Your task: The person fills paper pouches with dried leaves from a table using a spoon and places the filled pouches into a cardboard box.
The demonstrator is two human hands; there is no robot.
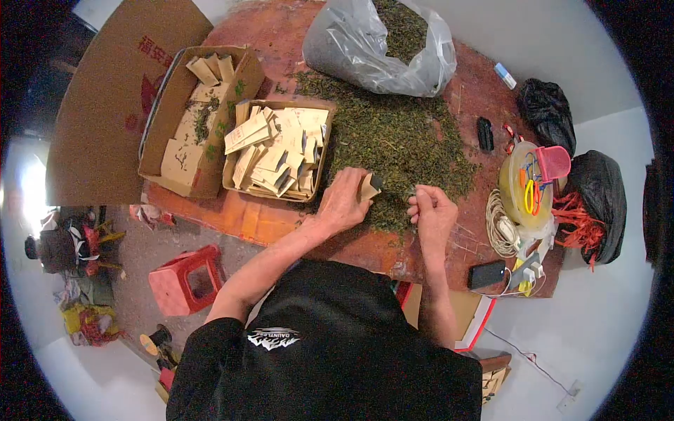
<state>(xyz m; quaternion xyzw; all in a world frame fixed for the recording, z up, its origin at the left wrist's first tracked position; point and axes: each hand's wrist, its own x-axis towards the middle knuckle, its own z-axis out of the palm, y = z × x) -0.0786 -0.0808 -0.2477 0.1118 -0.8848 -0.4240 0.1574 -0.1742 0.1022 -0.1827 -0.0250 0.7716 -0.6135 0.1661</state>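
Observation:
My left hand [342, 201] is closed round a small brown paper bag [369, 186], whose dark open mouth faces right. To its right, my right hand [432, 212] has thumb and fingers pinched together above the leaves; what they hold, if anything, is too small to make out. Beneath and beyond both hands spreads a pile of dried green leaves [393, 140]. Left of my left hand stands a shallow box [326, 151] heaped with similar paper bags [277, 151].
A taller cardboard box [200, 179] with a few bags stands at the left. Behind the pile is a clear plastic sack [344, 42] of leaves. On the right lie a round tub [516, 189], string [498, 228], a phone [486, 274] and black bags [597, 203]. A red stool [172, 284] is on the floor.

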